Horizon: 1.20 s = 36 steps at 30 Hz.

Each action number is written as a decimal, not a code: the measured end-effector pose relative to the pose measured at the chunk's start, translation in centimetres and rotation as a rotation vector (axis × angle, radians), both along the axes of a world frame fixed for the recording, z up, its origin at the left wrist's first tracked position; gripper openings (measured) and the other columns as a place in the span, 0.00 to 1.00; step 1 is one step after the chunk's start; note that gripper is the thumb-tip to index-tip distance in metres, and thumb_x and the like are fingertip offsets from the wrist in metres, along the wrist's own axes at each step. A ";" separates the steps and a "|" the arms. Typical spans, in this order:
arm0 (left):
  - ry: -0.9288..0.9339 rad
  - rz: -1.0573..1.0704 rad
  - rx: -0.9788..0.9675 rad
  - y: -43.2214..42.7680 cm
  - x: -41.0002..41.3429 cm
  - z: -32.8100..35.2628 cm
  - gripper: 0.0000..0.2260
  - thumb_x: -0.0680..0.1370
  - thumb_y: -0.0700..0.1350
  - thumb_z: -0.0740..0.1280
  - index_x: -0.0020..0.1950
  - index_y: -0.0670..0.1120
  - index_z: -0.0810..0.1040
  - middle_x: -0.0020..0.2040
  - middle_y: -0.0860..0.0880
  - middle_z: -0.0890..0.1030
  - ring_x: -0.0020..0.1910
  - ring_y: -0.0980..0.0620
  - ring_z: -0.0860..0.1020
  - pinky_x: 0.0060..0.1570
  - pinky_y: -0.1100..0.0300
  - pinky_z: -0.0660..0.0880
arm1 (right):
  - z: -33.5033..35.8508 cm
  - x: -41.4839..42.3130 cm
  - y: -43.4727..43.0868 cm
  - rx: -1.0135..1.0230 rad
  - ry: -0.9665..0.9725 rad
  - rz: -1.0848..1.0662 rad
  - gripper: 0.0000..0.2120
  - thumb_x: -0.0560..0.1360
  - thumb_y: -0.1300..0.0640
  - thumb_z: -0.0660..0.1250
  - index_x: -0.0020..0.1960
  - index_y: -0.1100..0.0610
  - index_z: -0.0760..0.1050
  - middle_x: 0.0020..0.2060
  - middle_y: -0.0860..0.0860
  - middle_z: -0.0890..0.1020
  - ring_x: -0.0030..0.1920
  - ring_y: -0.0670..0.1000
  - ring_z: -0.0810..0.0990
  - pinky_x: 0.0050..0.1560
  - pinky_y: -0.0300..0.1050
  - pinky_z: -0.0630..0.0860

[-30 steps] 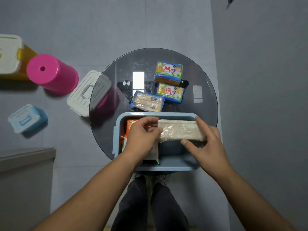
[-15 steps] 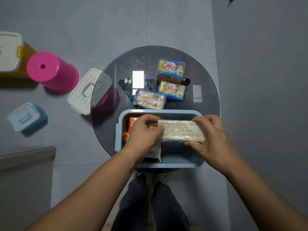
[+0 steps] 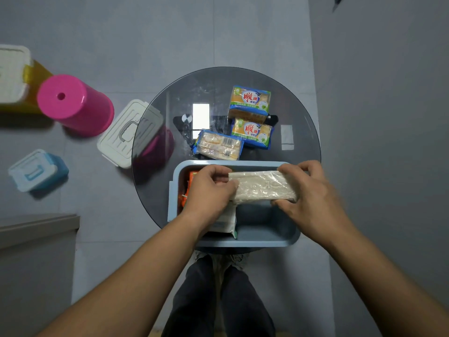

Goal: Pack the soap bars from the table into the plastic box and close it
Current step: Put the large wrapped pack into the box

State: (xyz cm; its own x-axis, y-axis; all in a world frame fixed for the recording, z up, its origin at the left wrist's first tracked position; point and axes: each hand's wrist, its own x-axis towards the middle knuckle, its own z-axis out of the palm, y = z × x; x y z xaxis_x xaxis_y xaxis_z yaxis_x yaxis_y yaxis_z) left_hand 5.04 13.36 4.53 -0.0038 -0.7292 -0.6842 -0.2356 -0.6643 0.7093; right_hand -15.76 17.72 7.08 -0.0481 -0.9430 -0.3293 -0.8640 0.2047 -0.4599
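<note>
A pale-blue plastic box (image 3: 267, 235) sits open at the near edge of the round glass table (image 3: 175, 100). Both hands hold a long whitish soap bar in clear wrap (image 3: 261, 188) over the box: my left hand (image 3: 210, 190) grips its left end, my right hand (image 3: 313, 193) its right end. Under my left hand, orange packets (image 3: 190, 181) and a white-green packet (image 3: 227, 221) lie in the box's left part. Three wrapped soap bars rest on the table beyond the box: two yellow-blue ones (image 3: 250, 100) (image 3: 252, 132) and one showing a barcode (image 3: 220, 147).
A white lid with a handle (image 3: 121, 132) lies on the floor, left of the table and partly under the glass. A pink stool (image 3: 73, 103), a small blue lidded box (image 3: 36, 170) and a yellow box with white lid (image 3: 14, 76) stand further left. A grey cabinet (image 3: 36, 239) is near left.
The whitish bar has tilted slightly, and my right hand has shifted from under its right end to gripping that end from above. My left hand stays on the left end.
</note>
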 end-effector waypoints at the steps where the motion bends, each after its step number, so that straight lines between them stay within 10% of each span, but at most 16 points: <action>1: 0.012 0.009 0.000 0.0 0.1 -0.1 0.10 0.77 0.38 0.73 0.58 0.43 0.81 0.50 0.47 0.83 0.44 0.56 0.81 0.43 0.67 0.80 | 0.4 0.0 -0.1 -0.023 0.001 0.004 0.29 0.68 0.52 0.78 0.66 0.46 0.72 0.59 0.50 0.69 0.57 0.55 0.74 0.55 0.51 0.76; 15: -0.048 0.063 0.097 -1.1 0.1 -3.0 0.13 0.72 0.38 0.77 0.56 0.43 0.82 0.50 0.43 0.85 0.49 0.46 0.84 0.56 0.50 0.82 | -1.5 1.0 -0.8 -0.025 0.093 0.065 0.30 0.66 0.53 0.80 0.66 0.48 0.75 0.60 0.54 0.71 0.56 0.58 0.75 0.52 0.51 0.75; 23: -0.148 -0.020 0.040 -1.2 -0.4 -3.9 0.12 0.71 0.41 0.79 0.52 0.43 0.83 0.44 0.47 0.84 0.43 0.51 0.82 0.46 0.59 0.82 | -4.4 0.2 -0.5 -0.052 0.248 0.099 0.29 0.63 0.51 0.82 0.63 0.48 0.77 0.63 0.57 0.73 0.60 0.60 0.69 0.56 0.57 0.72; 30: -0.306 -0.062 0.009 -1.8 -1.3 -4.7 0.12 0.66 0.47 0.83 0.37 0.47 0.81 0.37 0.47 0.86 0.40 0.46 0.85 0.47 0.47 0.83 | -6.4 0.2 -0.9 -0.059 0.366 0.104 0.25 0.61 0.53 0.83 0.56 0.52 0.80 0.49 0.58 0.73 0.47 0.60 0.71 0.46 0.52 0.71; 36: -0.366 -0.167 0.009 -1.7 -0.9 -5.3 0.17 0.67 0.54 0.81 0.35 0.43 0.81 0.31 0.48 0.85 0.34 0.46 0.85 0.41 0.44 0.83 | -7.2 -0.2 -0.5 0.002 0.328 0.061 0.26 0.62 0.46 0.81 0.57 0.48 0.80 0.74 0.62 0.65 0.72 0.66 0.61 0.66 0.66 0.65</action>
State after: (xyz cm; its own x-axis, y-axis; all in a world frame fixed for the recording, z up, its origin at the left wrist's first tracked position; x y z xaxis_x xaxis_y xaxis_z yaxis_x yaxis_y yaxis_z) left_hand 4.17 11.67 -0.76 0.1228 -0.7329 -0.6692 -0.5768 -0.6014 0.5528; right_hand -16.00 17.25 -0.16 -0.0951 -0.9469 -0.3072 -0.9768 0.1482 -0.1545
